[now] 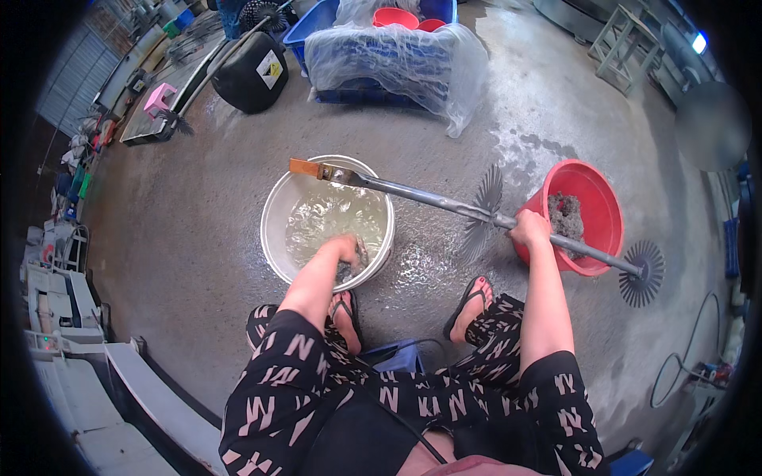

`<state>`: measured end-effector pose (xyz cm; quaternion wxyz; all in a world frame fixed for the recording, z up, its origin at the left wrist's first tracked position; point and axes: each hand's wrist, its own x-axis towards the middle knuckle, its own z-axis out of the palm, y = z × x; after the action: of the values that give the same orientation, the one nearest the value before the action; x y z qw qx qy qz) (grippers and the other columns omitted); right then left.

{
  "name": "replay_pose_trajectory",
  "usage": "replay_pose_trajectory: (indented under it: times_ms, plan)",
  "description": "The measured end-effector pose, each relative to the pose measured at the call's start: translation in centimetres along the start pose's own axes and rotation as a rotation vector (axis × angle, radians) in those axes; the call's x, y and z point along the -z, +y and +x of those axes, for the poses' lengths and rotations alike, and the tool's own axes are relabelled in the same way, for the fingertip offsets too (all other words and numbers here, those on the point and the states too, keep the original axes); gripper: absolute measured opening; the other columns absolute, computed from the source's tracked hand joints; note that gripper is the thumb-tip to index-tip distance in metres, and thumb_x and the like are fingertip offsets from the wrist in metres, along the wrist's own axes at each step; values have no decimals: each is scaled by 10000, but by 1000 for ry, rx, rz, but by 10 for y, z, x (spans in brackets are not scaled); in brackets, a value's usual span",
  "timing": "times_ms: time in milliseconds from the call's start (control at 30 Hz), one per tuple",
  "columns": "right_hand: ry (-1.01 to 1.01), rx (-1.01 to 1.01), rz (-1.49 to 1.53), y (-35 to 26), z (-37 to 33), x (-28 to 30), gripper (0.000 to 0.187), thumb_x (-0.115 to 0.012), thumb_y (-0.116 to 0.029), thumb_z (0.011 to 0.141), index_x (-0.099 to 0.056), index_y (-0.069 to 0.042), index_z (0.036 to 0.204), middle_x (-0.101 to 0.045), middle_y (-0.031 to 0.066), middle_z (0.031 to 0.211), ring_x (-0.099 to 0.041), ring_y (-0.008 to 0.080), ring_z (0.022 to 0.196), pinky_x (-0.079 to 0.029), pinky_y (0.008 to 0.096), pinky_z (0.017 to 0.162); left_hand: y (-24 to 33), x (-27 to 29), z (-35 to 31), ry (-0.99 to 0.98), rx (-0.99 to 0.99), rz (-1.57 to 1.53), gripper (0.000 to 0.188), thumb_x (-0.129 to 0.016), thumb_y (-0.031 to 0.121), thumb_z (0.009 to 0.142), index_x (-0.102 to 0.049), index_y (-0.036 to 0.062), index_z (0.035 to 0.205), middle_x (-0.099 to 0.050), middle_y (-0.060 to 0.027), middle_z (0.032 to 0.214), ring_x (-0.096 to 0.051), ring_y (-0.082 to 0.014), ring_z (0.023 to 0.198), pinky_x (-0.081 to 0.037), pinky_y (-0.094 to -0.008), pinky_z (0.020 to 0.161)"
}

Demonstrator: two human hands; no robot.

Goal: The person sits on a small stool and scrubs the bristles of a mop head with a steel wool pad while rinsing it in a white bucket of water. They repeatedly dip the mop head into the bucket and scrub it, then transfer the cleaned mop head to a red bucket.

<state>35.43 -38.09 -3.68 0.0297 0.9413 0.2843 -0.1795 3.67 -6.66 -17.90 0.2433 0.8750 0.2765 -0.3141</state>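
My right hand is wrapped around a long grey metal shaft that slants across in front of me. Round discs with many thin blades sit along it: one blade disc is just left of that hand, another at the right end. The shaft's other end, with an orange-brown tip, reaches over a white bucket of cloudy, rippling liquid. Inside the bucket's near side, my left hand is closed at the liquid on something wet and greyish, too unclear to name.
A red bucket with grey fluffy matter stands behind the shaft's right part. Farther off are a blue crate draped with clear plastic sheet, and a black jerrycan. The concrete floor is wet between the buckets. A hose lies at the right.
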Motion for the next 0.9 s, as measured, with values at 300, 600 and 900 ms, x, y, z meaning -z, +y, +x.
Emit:
replay_pose_trajectory:
  times_ms: [300, 600, 900]
  plan:
    - [-5, -43, -46, 5, -3, -5, 277, -655, -156, 693, -708, -27, 932, -678, 199, 971, -660, 325, 942, -523, 405, 835, 127, 131, -100, 954, -197, 34, 763, -747, 357, 695, -424, 141, 1351, -400, -190, 1365, -396, -367, 1259, -329, -502, 1028]
    - [56, -4, -66, 0, -9, 1, 284, -685, -196, 697, -709, -53, 941, -683, 189, 945, -663, 321, 925, -525, 406, 820, 253, 96, -24, 799, -757, 216, 273, -524, 82, 814, -582, 110, 1079, -565, -162, 1035, -584, -328, 990, -462, -434, 854]
    - [143, 60, -70, 8, -5, -19, 212, -663, -180, 698, -709, -82, 880, -687, 170, 896, -669, 329, 870, -527, 424, 790, 147, 152, -43, 693, -342, 278, 587, -864, 239, 526, -643, 134, 1059, -577, -119, 1054, -556, -294, 1051, -454, -428, 889]
